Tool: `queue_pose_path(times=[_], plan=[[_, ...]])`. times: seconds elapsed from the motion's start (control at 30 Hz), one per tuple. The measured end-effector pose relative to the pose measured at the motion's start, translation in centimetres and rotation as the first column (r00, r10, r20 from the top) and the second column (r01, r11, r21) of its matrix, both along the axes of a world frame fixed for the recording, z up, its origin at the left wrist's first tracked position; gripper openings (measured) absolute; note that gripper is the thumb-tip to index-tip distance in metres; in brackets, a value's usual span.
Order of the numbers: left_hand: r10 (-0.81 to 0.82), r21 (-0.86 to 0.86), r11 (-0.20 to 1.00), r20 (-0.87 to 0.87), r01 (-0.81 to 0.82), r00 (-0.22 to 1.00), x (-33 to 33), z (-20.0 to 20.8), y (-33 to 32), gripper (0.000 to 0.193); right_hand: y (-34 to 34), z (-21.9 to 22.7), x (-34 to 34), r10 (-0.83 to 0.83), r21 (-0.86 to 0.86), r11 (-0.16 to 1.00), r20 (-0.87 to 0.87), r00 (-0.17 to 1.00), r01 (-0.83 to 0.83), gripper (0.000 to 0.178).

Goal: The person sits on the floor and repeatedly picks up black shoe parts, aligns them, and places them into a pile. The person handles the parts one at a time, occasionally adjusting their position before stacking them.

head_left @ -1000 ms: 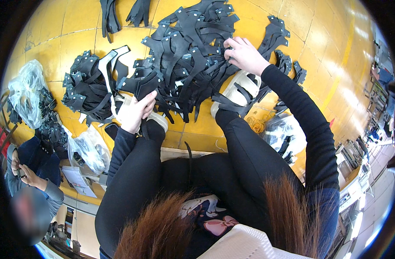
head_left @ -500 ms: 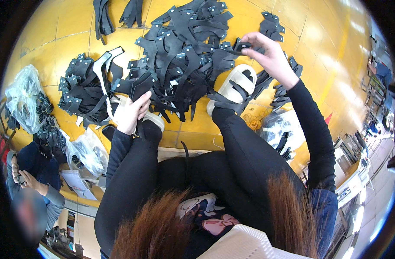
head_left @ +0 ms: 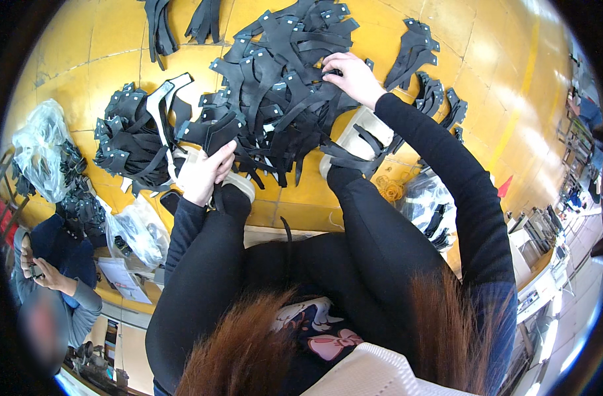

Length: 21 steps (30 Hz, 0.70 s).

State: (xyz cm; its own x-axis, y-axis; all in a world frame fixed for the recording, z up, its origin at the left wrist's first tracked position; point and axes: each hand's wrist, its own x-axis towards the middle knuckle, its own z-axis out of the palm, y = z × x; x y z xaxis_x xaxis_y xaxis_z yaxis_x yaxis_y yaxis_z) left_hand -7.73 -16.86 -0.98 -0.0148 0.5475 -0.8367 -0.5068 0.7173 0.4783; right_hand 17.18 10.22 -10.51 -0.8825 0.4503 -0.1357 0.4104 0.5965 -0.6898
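Note:
My left hand [head_left: 206,177], low over my left foot, is closed around a small stack of black strap pieces [head_left: 217,132]. These flat fabric-like pieces have wide ends, narrow tails and small pale tags. My right hand [head_left: 351,76] reaches to the right side of a large loose pile of the same black straps [head_left: 265,92]. Its thumb and fingers pinch a dark bit of strap at the pile; most of that piece merges with the others, so its outline is hard to make out.
A smaller black strap pile [head_left: 126,135] lies left, with a white-faced strap [head_left: 158,109] on it. Bundles [head_left: 413,53] lie right on the yellow floor. My sandal [head_left: 364,135] borders the pile. Plastic bags [head_left: 41,148] and another person's hands [head_left: 47,274] are at left.
My right hand has moved left from beyond the pile's right edge onto the pile. A strap bundle at right is now uncovered. My left hand stays in place with its stack.

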Motion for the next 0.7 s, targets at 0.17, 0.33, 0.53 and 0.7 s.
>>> queue_pose_path(times=[0.17, 0.33, 0.53, 0.7], plan=[[0.003, -0.005, 1.0, 0.005, -0.003, 1.0, 0.0, 0.6, 0.2, 0.034, -0.7, 0.6, -0.9, -0.135, -0.185, 0.968, 0.186, 0.973, 0.17, 0.027], [0.017, 0.0, 1.0, 0.009, -0.017, 1.0, -0.1, 0.9, 0.2, 0.034, 0.3, 5.3, -1.1, -0.131, -0.28, 0.94, 0.227, 0.965, 0.193, 0.028], [-0.01, 0.001, 1.0, -0.006, 0.01, 1.0, -0.2, 0.7, 0.1, 0.034, 1.1, 10.1, -1.0, -0.231, -0.094, 0.965, 0.14, 0.963, 0.245, 0.019], [0.03, 0.011, 0.999, 0.018, -0.03, 0.999, -0.3, 0.4, -0.3, 0.032, 2.0, 14.8, 0.0, -0.276, 0.124, 0.954, 0.011, 0.961, 0.272, 0.024]])
